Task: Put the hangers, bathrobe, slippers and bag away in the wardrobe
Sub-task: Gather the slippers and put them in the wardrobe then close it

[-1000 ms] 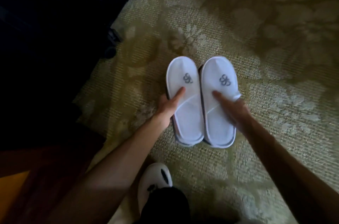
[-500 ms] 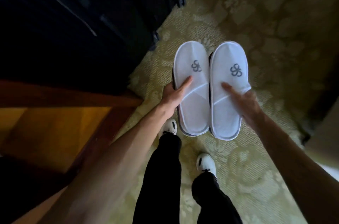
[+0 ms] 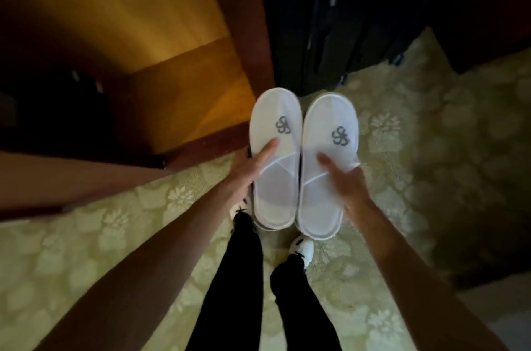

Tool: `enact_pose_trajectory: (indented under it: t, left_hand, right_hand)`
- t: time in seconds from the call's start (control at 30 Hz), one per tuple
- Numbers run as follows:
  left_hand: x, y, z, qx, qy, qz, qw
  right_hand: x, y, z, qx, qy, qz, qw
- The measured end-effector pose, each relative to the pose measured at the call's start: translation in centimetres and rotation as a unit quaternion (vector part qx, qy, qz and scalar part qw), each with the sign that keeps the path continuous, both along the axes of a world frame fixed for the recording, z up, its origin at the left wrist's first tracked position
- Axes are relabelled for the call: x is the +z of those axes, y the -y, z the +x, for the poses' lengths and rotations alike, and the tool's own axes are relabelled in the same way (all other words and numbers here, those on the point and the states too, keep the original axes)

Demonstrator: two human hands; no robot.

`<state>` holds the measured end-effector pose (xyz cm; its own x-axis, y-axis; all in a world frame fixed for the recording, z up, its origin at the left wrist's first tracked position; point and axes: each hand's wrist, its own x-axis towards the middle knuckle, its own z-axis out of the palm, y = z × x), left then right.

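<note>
Two white slippers with grey emblems are held side by side above the carpet, toes pointing away from me. My left hand (image 3: 249,166) grips the left slipper (image 3: 275,132) from its outer edge, thumb lying on top. My right hand (image 3: 343,178) grips the right slipper (image 3: 327,123) the same way. The open wardrobe (image 3: 184,86) with its lit wooden floor lies just left of the slippers. No hangers, bathrobe or bag are in view.
A dark suitcase (image 3: 339,20) on wheels stands right of the wardrobe, beyond the slippers. The wardrobe's wooden door edge (image 3: 71,175) juts out at the left. Patterned green carpet (image 3: 86,250) covers the floor. My legs and white shoes are below the slippers.
I have lifted both slippers off the carpet and turned left, so the open wardrobe has come into view. Both hands keep the same grip.
</note>
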<state>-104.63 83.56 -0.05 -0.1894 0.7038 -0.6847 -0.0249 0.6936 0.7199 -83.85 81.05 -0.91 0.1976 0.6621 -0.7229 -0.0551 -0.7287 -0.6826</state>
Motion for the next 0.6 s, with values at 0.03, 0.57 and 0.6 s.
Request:
enact_pose_trajectory:
  t: [0.03, 0.57, 0.6]
  left_hand:
    - [-0.4, 0.7, -1.7, 0.025, -0.004, 0.0, 1.0]
    - [-11.5, -2.8, -25.3, 0.197, -0.046, 0.0, 0.979]
    - [-12.6, -4.4, -26.3, 0.198, -0.051, 0.006, 0.979]
  right_hand:
    - [0.0, -0.2, -1.8, 0.022, 0.008, -0.004, 1.0]
    - [-9.4, -9.7, -27.0, 0.129, 0.057, 0.055, 0.988]
    - [-10.6, -11.3, -28.2, 0.124, 0.079, 0.068, 0.987]
